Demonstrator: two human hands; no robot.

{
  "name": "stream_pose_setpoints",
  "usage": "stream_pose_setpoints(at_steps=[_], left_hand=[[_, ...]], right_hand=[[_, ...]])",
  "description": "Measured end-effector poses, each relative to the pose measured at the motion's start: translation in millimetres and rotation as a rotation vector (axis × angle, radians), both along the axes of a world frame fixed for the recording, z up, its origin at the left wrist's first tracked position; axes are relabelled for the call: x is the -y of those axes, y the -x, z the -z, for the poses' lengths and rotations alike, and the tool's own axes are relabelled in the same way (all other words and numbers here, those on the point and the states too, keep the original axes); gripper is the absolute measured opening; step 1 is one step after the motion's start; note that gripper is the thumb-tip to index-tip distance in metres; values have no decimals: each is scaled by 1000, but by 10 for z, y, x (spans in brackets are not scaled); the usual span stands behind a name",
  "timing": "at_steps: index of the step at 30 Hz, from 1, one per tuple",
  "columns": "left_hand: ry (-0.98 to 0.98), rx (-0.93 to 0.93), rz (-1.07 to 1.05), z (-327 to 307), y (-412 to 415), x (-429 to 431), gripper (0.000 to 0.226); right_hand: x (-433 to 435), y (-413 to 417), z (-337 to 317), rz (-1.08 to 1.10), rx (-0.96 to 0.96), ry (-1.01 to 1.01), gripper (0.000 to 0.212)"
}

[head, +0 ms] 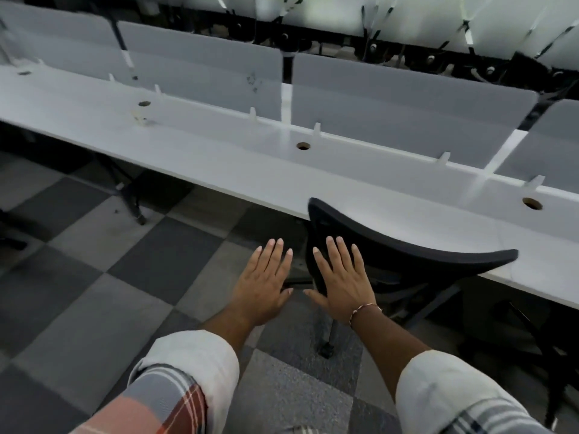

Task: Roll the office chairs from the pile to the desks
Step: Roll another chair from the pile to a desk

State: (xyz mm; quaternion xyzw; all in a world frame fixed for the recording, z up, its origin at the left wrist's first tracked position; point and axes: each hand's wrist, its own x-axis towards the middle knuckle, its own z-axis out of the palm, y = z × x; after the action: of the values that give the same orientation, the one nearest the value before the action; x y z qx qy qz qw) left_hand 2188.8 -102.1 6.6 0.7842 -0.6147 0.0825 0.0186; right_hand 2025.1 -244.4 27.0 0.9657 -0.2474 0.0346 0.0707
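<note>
A black office chair (407, 245) stands tucked against the long white desk (219, 158), its curved backrest facing me and its seat under the desktop. My right hand (341, 280) lies flat with straight fingers over the left end of the backrest. My left hand (263, 283) is spread flat just left of the chair, over the floor and apart from the backrest. Both hands hold nothing. The chair's base and castors are mostly hidden in shadow.
Grey divider panels (407, 98) stand along the desk's far edge, with cable holes (303, 146) in the top. A desk leg (131, 202) stands on the checkered carpet (94, 277) at left. More black chair bases (548, 355) sit at lower right.
</note>
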Motion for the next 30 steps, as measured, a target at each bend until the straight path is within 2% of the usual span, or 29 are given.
stream_pose_setpoints(at_steps=[13, 20, 30], left_hand=[[-32, -50, -278, 188, -1258, -1837, 75], [-22, -86, -495, 263, -1705, -2759, 75], [-33, -120, -741, 538, -2507, -3540, 74]], right_hand=[[-1486, -1700, 204, -215, -44, -64, 88], [-2179, -2543, 277, -390, -62, -102, 88], [-2803, -3944, 472, -604, -110, -160, 87]])
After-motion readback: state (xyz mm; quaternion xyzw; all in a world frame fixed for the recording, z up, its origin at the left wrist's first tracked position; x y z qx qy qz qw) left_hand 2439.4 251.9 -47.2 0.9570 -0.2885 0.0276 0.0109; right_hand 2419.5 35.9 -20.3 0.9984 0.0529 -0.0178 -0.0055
